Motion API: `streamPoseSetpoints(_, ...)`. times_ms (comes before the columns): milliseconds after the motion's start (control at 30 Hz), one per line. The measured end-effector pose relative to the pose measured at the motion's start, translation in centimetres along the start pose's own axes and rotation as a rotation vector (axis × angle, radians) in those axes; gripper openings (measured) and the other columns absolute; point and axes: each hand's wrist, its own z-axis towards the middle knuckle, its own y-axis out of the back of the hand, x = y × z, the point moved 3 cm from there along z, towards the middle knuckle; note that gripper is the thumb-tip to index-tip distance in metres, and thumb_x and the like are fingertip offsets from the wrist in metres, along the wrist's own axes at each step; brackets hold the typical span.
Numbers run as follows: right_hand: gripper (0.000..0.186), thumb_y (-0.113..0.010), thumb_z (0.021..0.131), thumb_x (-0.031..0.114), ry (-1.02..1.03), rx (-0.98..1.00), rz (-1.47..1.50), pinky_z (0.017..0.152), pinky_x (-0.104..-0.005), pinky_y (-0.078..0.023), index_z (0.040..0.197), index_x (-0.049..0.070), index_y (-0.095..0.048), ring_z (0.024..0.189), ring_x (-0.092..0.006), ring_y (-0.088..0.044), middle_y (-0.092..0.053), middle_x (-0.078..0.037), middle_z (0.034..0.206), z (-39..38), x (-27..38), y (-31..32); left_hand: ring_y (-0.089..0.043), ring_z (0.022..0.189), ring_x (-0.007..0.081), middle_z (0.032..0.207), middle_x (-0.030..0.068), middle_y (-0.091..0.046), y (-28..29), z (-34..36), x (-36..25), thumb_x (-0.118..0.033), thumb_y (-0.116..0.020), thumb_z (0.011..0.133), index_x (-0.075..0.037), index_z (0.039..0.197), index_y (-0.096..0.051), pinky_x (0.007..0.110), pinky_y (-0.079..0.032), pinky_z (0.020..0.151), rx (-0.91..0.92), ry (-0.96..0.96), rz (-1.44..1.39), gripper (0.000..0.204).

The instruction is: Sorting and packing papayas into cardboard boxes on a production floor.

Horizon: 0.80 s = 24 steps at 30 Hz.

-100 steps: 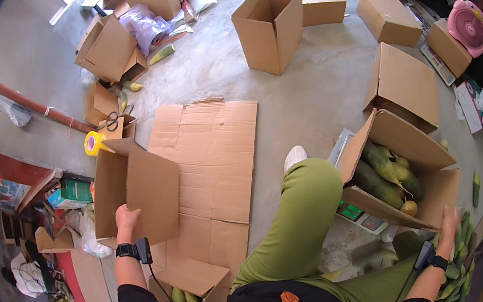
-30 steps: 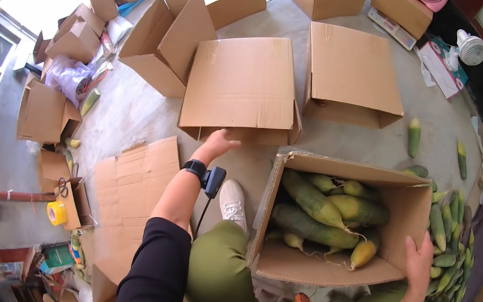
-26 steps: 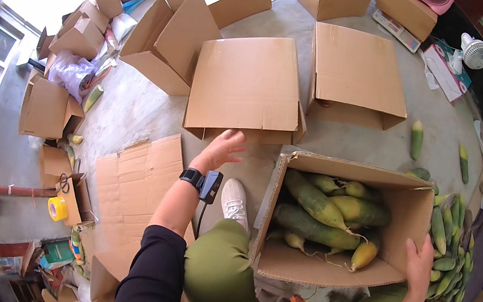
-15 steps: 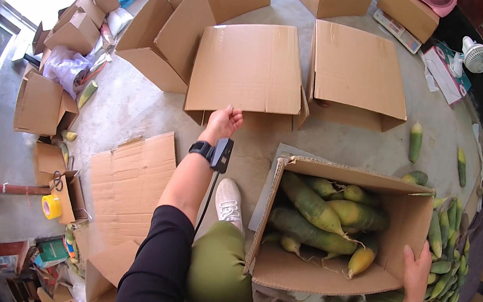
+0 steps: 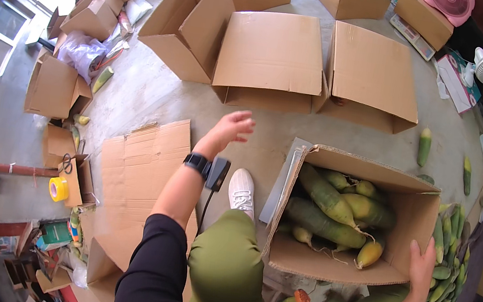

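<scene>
An open cardboard box [image 5: 329, 275] stands in front of me at the right, holding several large green radishes [image 5: 326, 221] with yellowish tips. My right hand [image 5: 422, 265] grips the right wall of this box, thumb on the inner side and fingers around the edge. Reaching forward over the floor, my left hand [image 5: 233, 130] is open with nothing in it, fingers slightly spread. Just beyond it, apart from the fingers, is a cardboard box with its top flap lying over [image 5: 273, 53].
Another flapped-over box [image 5: 375, 74] and a box with raised flaps [image 5: 177, 35] flank it. A flattened cardboard sheet [image 5: 143, 180] lies at left. Many green radishes [image 5: 448, 269] are heaped on the right, beside a dark cloth [image 5: 480, 249]. Yellow tape [image 5: 58, 188] sits at far left.
My left hand has come away from the near edge of the middle flapped-over box, and its fingers have spread. My right hand stays on the radish box. The view has shifted slightly.
</scene>
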Motion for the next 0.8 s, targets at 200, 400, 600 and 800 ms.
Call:
streamPoseSetpoints(200, 0.034, -0.056, 0.087, 0.013, 0.025, 0.004, -0.037, 0.086, -0.0381, -0.044, 0.115, -0.005, -0.05, 0.097, -0.0339, -0.059, -0.062, -0.022, 0.106, 0.4, -0.7, 0.0, -0.059, 0.103, 0.0187, 0.119, 0.0104, -0.061, 0.9, -11.1, 4.3, -0.025, -0.057, 0.093, -0.003, 0.133, -0.047, 0.034, -0.051, 0.082, -0.108, 0.14, 0.214, 0.046)
streamPoseSetpoints(400, 0.034, -0.057, 0.087, 0.015, 0.099, 0.029, -0.072, 0.086, -0.0398, -0.044, 0.114, -0.005, -0.053, 0.099, -0.0371, -0.059, -0.062, -0.024, 0.106, 1.5, -2.4, 0.2, -0.06, 0.1, 0.016, 0.118, 0.0095, -0.062, -1.3, -18.2, -0.5, -0.032, -0.056, 0.094, -0.005, 0.133, -0.048, 0.031, -0.051, 0.078, -0.02, 0.102, 0.357, 0.048)
streamPoseSetpoints(600, 0.033, -0.055, 0.088, 0.018, 0.11, 0.001, -0.286, 0.085, -0.0421, -0.045, 0.112, -0.005, -0.055, 0.097, -0.0388, -0.06, -0.063, -0.024, 0.103, 2.3, -4.2, -0.4, -0.062, 0.098, 0.0269, 0.11, 0.0181, -0.065, -9.9, -20.6, -10.6, -0.041, -0.058, 0.09, 0.003, 0.12, -0.058, 0.034, -0.049, 0.086, 0.286, -0.305, 0.92, 0.053)
streamPoseSetpoints(800, 0.034, -0.053, 0.091, 0.02, 0.104, -0.015, -0.073, 0.085, -0.0378, -0.045, 0.113, -0.005, -0.057, 0.093, -0.0267, -0.061, -0.065, -0.017, 0.103, 4.5, -7.6, 0.2, -0.062, 0.1, 0.0309, 0.107, 0.0191, -0.065, -12.9, -23.7, -11.8, -0.049, -0.062, 0.082, -0.001, 0.114, -0.062, 0.039, -0.048, 0.088, 0.208, -0.317, 0.989, 0.058)
